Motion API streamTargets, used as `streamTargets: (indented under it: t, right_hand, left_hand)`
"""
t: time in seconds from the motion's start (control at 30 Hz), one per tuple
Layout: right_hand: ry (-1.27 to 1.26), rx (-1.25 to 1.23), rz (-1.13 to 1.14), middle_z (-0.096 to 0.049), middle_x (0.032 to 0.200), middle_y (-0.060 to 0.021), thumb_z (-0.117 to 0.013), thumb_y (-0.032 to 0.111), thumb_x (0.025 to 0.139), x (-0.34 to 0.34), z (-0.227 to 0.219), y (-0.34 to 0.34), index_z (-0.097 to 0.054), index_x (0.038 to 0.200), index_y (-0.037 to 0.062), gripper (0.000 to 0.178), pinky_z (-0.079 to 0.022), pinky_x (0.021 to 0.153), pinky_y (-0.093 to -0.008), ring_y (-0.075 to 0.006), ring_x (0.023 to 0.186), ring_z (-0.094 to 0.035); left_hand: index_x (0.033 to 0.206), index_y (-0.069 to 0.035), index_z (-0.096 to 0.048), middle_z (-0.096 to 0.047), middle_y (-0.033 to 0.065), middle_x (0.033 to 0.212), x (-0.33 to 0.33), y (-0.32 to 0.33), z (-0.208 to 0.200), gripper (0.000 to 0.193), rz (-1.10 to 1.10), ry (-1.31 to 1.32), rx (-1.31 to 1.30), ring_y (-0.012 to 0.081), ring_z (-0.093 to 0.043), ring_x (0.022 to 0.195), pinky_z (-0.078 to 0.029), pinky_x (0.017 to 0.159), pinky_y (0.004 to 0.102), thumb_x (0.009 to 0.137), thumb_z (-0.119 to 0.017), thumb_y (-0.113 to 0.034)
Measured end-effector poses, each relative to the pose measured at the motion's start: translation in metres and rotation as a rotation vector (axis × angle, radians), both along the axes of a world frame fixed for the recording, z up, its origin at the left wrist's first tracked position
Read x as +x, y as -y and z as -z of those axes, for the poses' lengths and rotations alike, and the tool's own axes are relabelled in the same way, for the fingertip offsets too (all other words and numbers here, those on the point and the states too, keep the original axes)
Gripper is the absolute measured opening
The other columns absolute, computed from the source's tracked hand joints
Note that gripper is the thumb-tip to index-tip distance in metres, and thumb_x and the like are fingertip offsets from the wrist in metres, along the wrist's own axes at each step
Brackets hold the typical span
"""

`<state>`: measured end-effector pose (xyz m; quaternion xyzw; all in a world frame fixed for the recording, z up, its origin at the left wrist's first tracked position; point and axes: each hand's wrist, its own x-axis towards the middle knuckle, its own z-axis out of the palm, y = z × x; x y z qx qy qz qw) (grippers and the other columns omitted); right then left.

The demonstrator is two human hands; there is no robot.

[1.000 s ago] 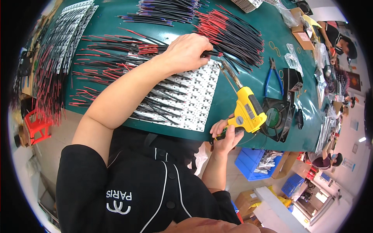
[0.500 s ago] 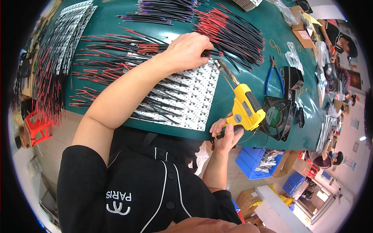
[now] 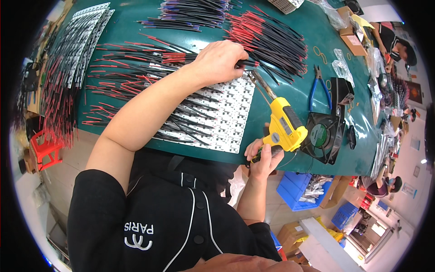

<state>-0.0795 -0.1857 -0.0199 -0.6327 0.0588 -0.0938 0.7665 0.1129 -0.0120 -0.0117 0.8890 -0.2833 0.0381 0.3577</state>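
Note:
My left hand (image 3: 221,61) is closed in a pinch over the top edge of a white circuit board panel (image 3: 233,111). Dark wire with a red end pokes out past its fingertips; how many strands it holds is hidden. Rows of black wires with red ends (image 3: 122,68) lie across the panel, passing partly under my left forearm. My right hand (image 3: 263,157) grips the handle of a yellow soldering gun (image 3: 286,124). The gun's metal tip points up and left, close to my left fingertips and the panel's upper right corner; whether it touches anything is too small to tell.
Bundles of red-and-black wires (image 3: 276,43) and blue-ended wires (image 3: 192,13) lie farther back on the green table (image 3: 272,9). Blue-handled pliers (image 3: 320,90) and a black fan (image 3: 321,137) sit at right. Wired panels (image 3: 86,36) hang over the left side.
The soldering gun has shifted slightly up and left, its tip nearer my left fingertips. My left hand stays nearly in place, still pinching.

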Motion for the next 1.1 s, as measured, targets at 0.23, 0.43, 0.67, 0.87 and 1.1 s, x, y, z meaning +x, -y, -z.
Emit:
streamTargets:
  t: [0.23, 0.43, 0.67, 0.87, 1.1]
  right_hand:
    - [0.034, 0.121, 0.050, -0.043, 0.053, -0.0057, -0.049, 0.023, 0.090, -0.007, -0.003, 0.000, -0.029, 0.127, -0.0131, 0.055, -0.038, 0.038, -0.0261, -0.0127, 0.038, -0.041]
    - [0.070, 0.139, 0.039, -0.043, 0.053, -0.0056, -0.050, 0.024, 0.091, -0.007, 0.002, 0.001, -0.037, 0.111, -0.0083, 0.040, -0.038, 0.038, -0.0266, -0.0133, 0.038, -0.041]
    - [0.090, 0.206, 0.005, -0.045, 0.055, -0.0061, -0.049, 0.016, 0.091, -0.003, 0.001, 0.000, -0.040, 0.108, -0.0069, 0.030, -0.039, 0.040, -0.0258, -0.0126, 0.040, -0.042]
    - [0.063, 0.198, -0.007, -0.046, 0.055, -0.0062, -0.047, 0.014, 0.091, 0.000, 0.000, 0.000, -0.040, 0.108, -0.0058, 0.027, -0.040, 0.041, -0.0262, -0.0122, 0.040, -0.043]
    - [0.077, 0.197, -0.007, -0.046, 0.056, -0.0058, -0.046, 0.012, 0.091, -0.001, 0.002, 0.000, -0.041, 0.107, -0.0057, 0.024, -0.040, 0.041, -0.0260, -0.0117, 0.040, -0.043]
  left_hand:
    - [0.087, 0.003, -0.063, -0.060, 0.0132, 0.082, 0.002, -0.002, -0.001, 0.025, 0.026, 0.016, 0.004, 0.0323, -0.059, 0.079, -0.046, 0.069, 0.0400, 0.069, -0.066, -0.013]
    - [0.086, 0.003, -0.063, -0.059, 0.0133, 0.080, 0.007, -0.004, 0.006, 0.022, 0.097, 0.045, -0.066, 0.0317, -0.058, 0.076, -0.046, 0.067, 0.0388, 0.069, -0.065, -0.012]
    - [0.080, 0.001, -0.062, -0.058, 0.0131, 0.079, 0.006, -0.003, 0.001, 0.018, 0.086, 0.051, -0.052, 0.0315, -0.058, 0.077, -0.046, 0.068, 0.0388, 0.067, -0.064, -0.011]
    - [0.077, 0.001, -0.060, -0.057, 0.0128, 0.078, 0.007, -0.003, 0.002, 0.017, 0.059, 0.052, -0.034, 0.0314, -0.058, 0.076, -0.046, 0.067, 0.0385, 0.067, -0.064, -0.012]
    - [0.077, 0.001, -0.060, -0.058, 0.0126, 0.078, 0.005, -0.003, 0.000, 0.018, 0.073, 0.018, -0.045, 0.0312, -0.058, 0.075, -0.045, 0.065, 0.0382, 0.066, -0.064, -0.013]
